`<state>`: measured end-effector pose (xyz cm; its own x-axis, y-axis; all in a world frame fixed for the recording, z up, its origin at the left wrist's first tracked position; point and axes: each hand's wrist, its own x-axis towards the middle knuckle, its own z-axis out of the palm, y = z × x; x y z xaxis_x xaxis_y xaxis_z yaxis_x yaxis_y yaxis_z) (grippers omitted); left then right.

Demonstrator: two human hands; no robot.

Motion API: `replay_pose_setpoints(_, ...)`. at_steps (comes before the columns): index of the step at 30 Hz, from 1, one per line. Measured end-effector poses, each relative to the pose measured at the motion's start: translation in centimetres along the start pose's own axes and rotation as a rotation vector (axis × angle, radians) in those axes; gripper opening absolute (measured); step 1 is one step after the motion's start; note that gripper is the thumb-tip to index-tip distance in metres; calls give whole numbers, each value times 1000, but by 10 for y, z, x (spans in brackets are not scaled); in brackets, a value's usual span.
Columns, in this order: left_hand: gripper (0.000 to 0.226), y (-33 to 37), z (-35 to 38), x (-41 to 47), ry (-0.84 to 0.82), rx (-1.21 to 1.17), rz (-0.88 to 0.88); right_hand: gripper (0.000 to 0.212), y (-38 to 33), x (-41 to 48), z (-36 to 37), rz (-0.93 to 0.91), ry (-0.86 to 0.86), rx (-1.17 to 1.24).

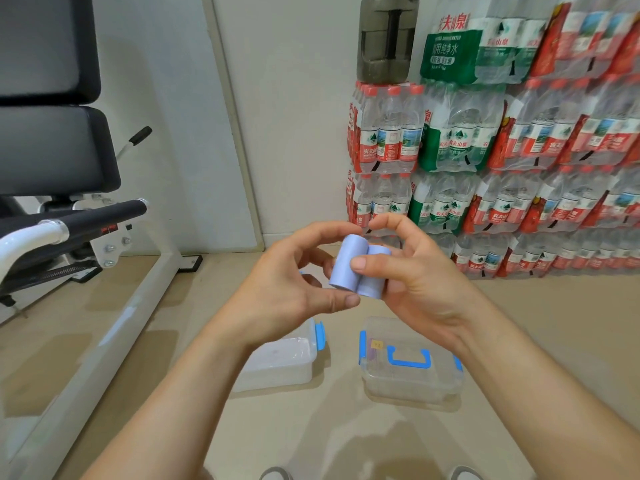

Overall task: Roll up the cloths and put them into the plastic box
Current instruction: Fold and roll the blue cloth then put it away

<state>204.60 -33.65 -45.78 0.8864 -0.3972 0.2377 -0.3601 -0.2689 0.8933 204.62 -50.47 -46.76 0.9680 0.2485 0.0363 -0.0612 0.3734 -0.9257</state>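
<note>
Left hand and right hand both clamped on smooth lilac cloth, two tight cylindrical rolls.

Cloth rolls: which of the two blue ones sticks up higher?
The left roll, gripped by the left hand. Its top end rises above that of the right roll, which the right hand holds beside it.
</note>
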Motion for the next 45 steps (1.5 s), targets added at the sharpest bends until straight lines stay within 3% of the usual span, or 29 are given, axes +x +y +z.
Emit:
replay_pose_setpoints(5, 60, 1, -4, 0, 67, 73, -6, 54, -2, -3, -1, 31, -14, -29)
replay_pose_setpoints(11, 61, -1, -6, -1, 141, 333, 65, 42, -2, -4, -5, 88, 63, -187)
replay_pose_setpoints(18, 56, -5, -3, 2, 70, 656, 238, 41, 6, 0, -2, 74, 201, -257)
replay_pose_setpoints(31, 39, -1, 11, 2, 106, 976, 188, 46, 25, 3, 19, -35, 360, -492)
replay_pose_setpoints(35, 45, -9, 12, 4, 132, 860, 195, 44, 22, 5, 18, -63, 409, -494)
replay_pose_setpoints(38, 63, -7, 8, 5, 146, 401, 70, 46, 11, 3, 11, -108, 397, -500)
replay_pose_setpoints(40, 57, -4, 5, 3, 141, 156, -29, 47, 6, 0, 8, -165, 348, -555)
replay_pose_setpoints(45, 35, -3, 2, 3, 174, 64, -70, 48, 7, -4, 10, -244, 217, -655)
